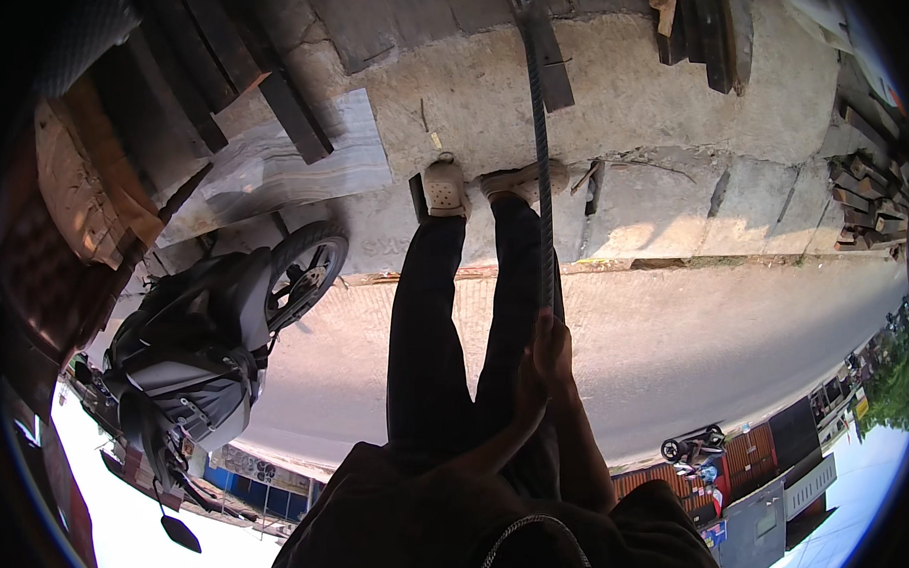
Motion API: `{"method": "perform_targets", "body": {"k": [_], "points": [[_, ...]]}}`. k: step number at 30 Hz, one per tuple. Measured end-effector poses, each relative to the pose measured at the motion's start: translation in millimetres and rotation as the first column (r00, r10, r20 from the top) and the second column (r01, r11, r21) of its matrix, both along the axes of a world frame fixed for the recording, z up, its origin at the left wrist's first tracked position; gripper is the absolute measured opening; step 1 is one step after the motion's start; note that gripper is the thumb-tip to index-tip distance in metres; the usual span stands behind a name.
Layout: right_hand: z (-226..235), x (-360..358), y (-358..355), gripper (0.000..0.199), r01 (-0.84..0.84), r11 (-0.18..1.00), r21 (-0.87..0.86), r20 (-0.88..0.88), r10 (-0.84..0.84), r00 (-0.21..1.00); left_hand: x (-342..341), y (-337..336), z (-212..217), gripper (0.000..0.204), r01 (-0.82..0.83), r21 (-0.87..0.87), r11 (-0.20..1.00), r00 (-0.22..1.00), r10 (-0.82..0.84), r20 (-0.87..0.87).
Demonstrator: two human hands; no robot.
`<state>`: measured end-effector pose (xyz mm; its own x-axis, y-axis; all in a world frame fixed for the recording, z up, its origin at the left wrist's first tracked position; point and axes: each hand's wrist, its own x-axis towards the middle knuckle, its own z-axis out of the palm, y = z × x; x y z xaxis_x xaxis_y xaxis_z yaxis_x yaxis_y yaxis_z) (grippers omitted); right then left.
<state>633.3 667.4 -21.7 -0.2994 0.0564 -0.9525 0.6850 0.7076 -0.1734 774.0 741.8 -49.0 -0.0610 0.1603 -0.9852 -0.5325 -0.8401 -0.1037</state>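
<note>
A long, dark rod with spiral ridges [542,181] runs nearly straight from my hands to the top of the head view. Its far end meets a dark wooden plank [547,70] lying on the concrete. My right hand [553,349] is closed around the near end of the rod. Close against it, slightly lower in the picture, my left hand [530,389] is wrapped round the same rod. The grip hides the rod's near tip. Below the rod are my feet in beige clogs [443,187], planted apart on the pavement.
At the left a black motorcycle [201,343] is parked beside me. Dark timber beams [293,114] lean or lie at the upper left, near a grey marbled sheet [355,147]. More planks [706,30] lie at the upper right, with stacked wood pieces [869,204] farther right. Behind me runs a road [697,346].
</note>
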Motion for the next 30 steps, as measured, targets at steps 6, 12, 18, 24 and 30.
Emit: {"method": "perform_targets", "body": {"k": [6,12,18,24,30], "points": [[-50,3,41,0.056,-0.138,0.99,-0.02,-0.013,0.138,0.99,-16,21,-30,0.037,0.0,0.027,1.0,1.0,-0.001,0.023],[-76,2,47,0.057,-0.091,0.994,-0.055,-0.047,0.089,0.995,-31,30,-35,0.039,0.021,0.064,0.998,0.999,-0.024,0.039],[-76,-1,55,0.058,-0.07,0.996,-0.056,0.023,0.071,0.997,-33,20,-31,0.042,0.04,0.057,0.998,0.998,-0.042,0.044],[-5,-37,58,0.046,0.107,0.984,-0.14,0.169,-0.083,0.982,-46,-45,-6,0.045,0.024,0.045,0.999,0.993,-0.019,-0.12],[78,-86,3,0.042,0.017,0.954,-0.298,0.032,-0.008,0.999,-203,-198,-62,0.061,-0.033,-0.355,0.934,0.971,-0.054,-0.232]]}}
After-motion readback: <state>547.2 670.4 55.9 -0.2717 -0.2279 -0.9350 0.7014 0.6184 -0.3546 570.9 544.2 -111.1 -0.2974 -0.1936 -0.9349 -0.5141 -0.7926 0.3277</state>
